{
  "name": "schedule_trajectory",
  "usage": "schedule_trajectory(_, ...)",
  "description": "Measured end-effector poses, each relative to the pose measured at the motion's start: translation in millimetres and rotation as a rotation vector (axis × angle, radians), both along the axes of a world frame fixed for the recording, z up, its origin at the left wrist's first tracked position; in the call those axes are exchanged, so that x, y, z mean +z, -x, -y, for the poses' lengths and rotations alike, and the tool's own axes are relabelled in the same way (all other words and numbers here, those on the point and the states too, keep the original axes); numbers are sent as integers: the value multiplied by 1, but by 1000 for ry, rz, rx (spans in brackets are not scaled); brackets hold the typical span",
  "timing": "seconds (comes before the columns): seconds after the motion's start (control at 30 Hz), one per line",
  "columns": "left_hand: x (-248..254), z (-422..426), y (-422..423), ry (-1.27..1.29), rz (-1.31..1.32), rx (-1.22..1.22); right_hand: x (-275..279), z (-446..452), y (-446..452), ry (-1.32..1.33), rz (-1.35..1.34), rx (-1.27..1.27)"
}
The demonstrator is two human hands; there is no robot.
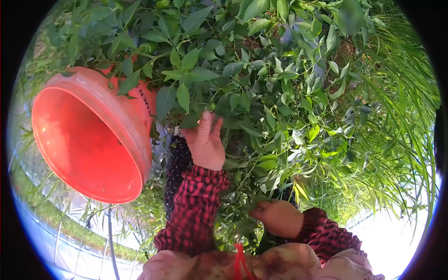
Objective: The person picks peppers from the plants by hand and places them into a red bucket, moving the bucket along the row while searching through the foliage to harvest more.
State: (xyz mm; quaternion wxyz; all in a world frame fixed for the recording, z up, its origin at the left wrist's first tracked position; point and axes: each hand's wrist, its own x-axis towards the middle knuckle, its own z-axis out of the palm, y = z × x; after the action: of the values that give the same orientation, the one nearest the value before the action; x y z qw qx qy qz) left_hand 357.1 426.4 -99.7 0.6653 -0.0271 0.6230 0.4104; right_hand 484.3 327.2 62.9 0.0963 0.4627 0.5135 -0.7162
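My left hand [205, 142] reaches up into a leafy green plant [186, 77] that looks like a pepper plant. Its thumb is raised and stands apart from the fingers, some of which are behind leaves. A small green bud or fruit [212, 106] shows just beyond the thumb tip; I cannot tell whether they touch. Lower down, beside the stems and close to my body, my right hand [280, 218] is closed with its fingers curled under. Whatever it may hold is hidden.
An orange-red bucket [144, 100] lies tipped at the left, mouth facing me, partly covered by leaves. Tall grass [406, 88] grows along the right. A thin dark pole or hose [112, 242] rises at lower left. A red ribbon [239, 261] hangs at my front.
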Motion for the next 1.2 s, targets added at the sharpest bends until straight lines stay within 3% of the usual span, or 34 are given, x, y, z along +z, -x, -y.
schedule_trajectory(0.03,0,-5,5,-4,-10,8,9,-18,-3,-19,72,212)
schedule_trajectory(0.1,1,-12,10,-84,125,-64,16,-56,-12,-483,132,-35)
schedule_trajectory(0.13,2,-15,11,-125,197,-100,16,-71,-16,-484,131,-28)
schedule_trajectory(0.2,2,-18,13,-126,244,-95,11,-96,-22,-667,40,-431)
schedule_trajectory(0.23,3,-19,13,-122,290,-99,5,-102,-23,-669,39,-425)
schedule_trajectory(0.3,16,-28,8,-87,347,-25,-12,-111,-24,-186,70,-993)
schedule_trajectory(0.37,27,-30,5,-50,400,46,-53,-113,-25,-186,119,-1151)
schedule_trajectory(0.43,33,-24,5,-233,-174,-801,-68,-125,-23,-285,115,-1197)
schedule_trajectory(0.47,30,-13,0,-289,-107,-790,-73,-129,-21,-375,118,-1246)
schedule_trajectory(0.5,25,-2,-3,-345,-34,-779,-76,-135,-20,-364,118,-1239)
schedule_trajectory(0.53,18,3,1,-604,-238,-1030,-75,-144,-21,-396,119,-1233)
schedule_trajectory(0.57,19,3,0,-603,-236,-1024,-75,-153,-23,-432,120,-1226)
schedule_trajectory(0.63,24,2,-3,-707,-415,-1241,-75,-165,-25,-417,88,-1252)
schedule_trajectory(0.73,26,5,-5,-704,-452,-1288,-82,-176,-26,-253,149,-701)
schedule_trajectory(0.8,23,10,-3,-743,-447,-1396,-95,-183,-13,-463,234,-24)
schedule_trajectory(0.87,19,16,-6,-771,-457,-1424,-131,-167,10,-495,483,96)
schedule_trajectory(0.97,22,12,-8,-820,-505,-1451,-170,-161,2,-411,546,286)
schedule_trajectory(1.03,20,12,-9,-696,-405,-1338,-172,-153,-12,-461,506,173)
schedule_trajectory(1.1,18,12,-9,-636,-352,-1276,-173,-148,-28,-262,192,-492)
schedule_trajectory(1.13,17,10,-8,-616,-220,-1110,-175,-142,-35,-392,162,-636)
schedule_trajectory(1.2,10,16,-9,-588,-7,-793,-163,-136,-38,-377,120,-757)
